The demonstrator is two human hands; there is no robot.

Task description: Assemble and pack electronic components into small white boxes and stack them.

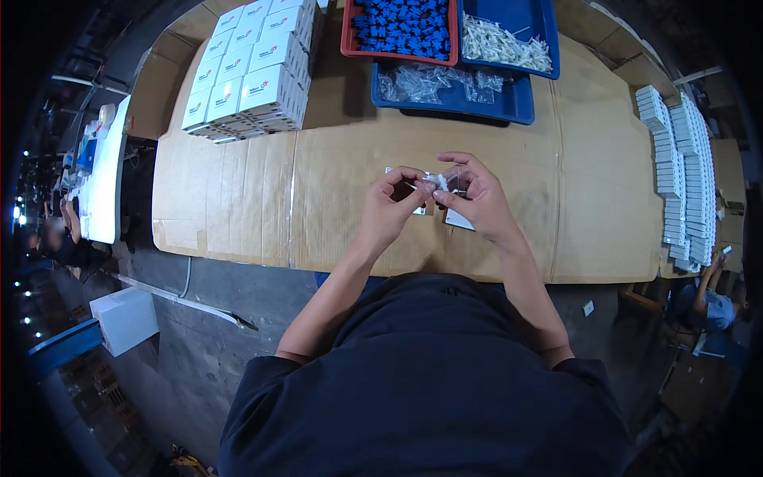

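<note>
Holding: left hand [392, 205] and right hand [477, 199] pinch a small clear plastic bag [443, 182] of white pieces, above the brown cardboard-covered table [334, 183].
Trays beyond bag: red plastic tray [346, 36], blue blocks [401, 25]; blue plastic tray [509, 99], clear bags [433, 82].

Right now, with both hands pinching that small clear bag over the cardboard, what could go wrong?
1. The left hand and right hand grip the small clear bag by fingertips only; the white pieces inside could slip out onto the cardboard-covered table.
2. The hands work near the table's front edge, so a dropped piece might roll off.
</note>
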